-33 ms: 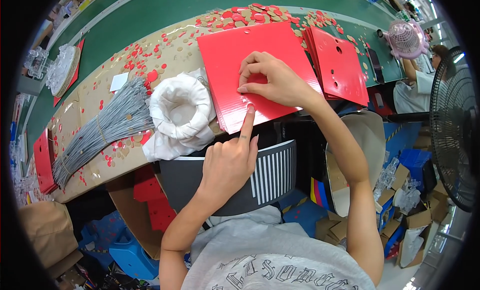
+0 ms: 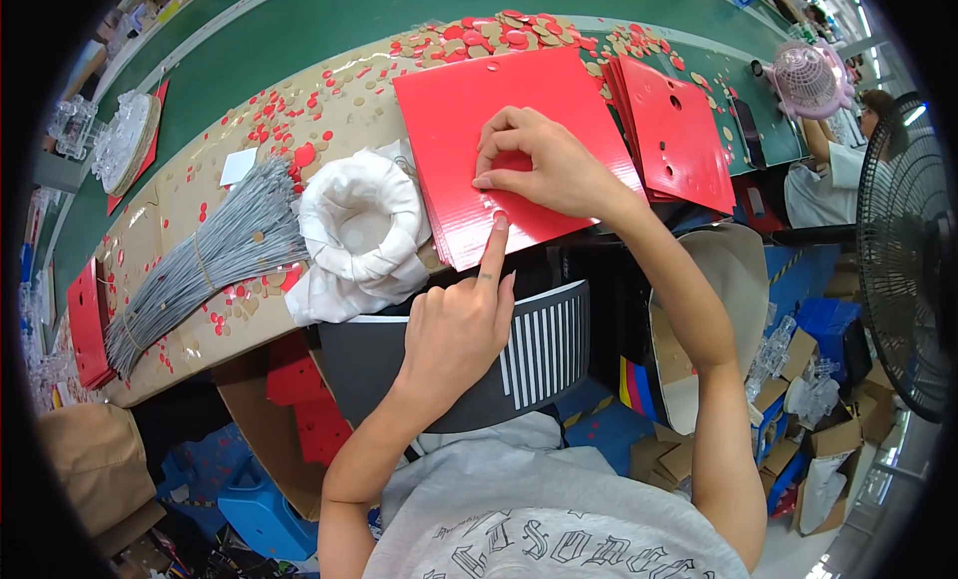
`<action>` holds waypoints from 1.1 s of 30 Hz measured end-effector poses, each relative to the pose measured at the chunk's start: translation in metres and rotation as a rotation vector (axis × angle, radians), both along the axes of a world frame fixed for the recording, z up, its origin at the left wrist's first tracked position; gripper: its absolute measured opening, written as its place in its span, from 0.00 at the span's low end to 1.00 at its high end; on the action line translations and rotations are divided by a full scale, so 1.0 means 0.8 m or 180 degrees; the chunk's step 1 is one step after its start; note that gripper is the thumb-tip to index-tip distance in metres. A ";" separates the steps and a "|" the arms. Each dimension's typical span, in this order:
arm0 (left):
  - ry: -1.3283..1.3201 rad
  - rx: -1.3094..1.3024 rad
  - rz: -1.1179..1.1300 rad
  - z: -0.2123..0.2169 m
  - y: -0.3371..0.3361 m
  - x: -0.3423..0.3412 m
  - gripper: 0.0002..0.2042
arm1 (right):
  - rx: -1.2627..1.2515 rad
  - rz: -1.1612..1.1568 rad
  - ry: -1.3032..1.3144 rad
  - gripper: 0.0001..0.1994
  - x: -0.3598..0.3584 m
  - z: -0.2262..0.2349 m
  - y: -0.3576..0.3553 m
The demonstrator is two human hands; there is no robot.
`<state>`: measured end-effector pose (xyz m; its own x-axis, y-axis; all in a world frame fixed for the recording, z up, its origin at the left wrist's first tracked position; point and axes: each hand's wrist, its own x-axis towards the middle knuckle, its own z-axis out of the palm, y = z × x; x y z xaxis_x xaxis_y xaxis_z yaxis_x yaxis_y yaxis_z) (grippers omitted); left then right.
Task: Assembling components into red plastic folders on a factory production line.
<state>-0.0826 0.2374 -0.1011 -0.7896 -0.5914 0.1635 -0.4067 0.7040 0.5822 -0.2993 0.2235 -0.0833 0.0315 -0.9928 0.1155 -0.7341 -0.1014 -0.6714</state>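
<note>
Head view, as I follow it from a distance: nearest, below the left hand (image 2: 454,325), is a dark grey panel (image 2: 384,355) with pale slats. The left hand is released, back upward, its index finger stretched forward to a small round cut (image 2: 500,218) close to the near edge of a red board (image 2: 454,130). This board tops a stack directly ahead of the left hand and beneath the right hand (image 2: 559,170). It looks almost square, so I cannot pick out a long axis; its side edges run away from the hands, leaning left. The left fingertip is nearer the cut than the right fingers are. The right hand arches over the board, thumb and fingertips drawn together; I cannot tell whether they grasp anything.

Left of the hands sits a rolled white cloth (image 2: 324,215) with a hollow middle, then a bundle of thin grey strands (image 2: 225,240). Right of the right hand is a second red stack (image 2: 694,155). Beyond both hands lie scattered red and brown discs (image 2: 514,35).
</note>
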 end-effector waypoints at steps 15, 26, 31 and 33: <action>0.0103 -0.0290 0.0017 -0.010 -0.009 -0.002 0.29 | -0.0855 -0.0808 0.1709 0.13 -0.043 -0.009 -0.027; 0.0278 -0.0484 0.0085 -0.032 0.003 0.002 0.31 | -0.0091 -0.0303 0.1929 0.28 -0.088 0.015 -0.082; 0.0226 -0.0619 0.0164 -0.029 0.004 0.005 0.31 | 0.0507 -0.0159 0.1868 0.26 -0.084 0.037 -0.100; 0.0261 -0.0444 0.0202 -0.029 0.003 0.004 0.30 | 0.0464 -0.0153 0.1867 0.24 -0.082 0.040 -0.102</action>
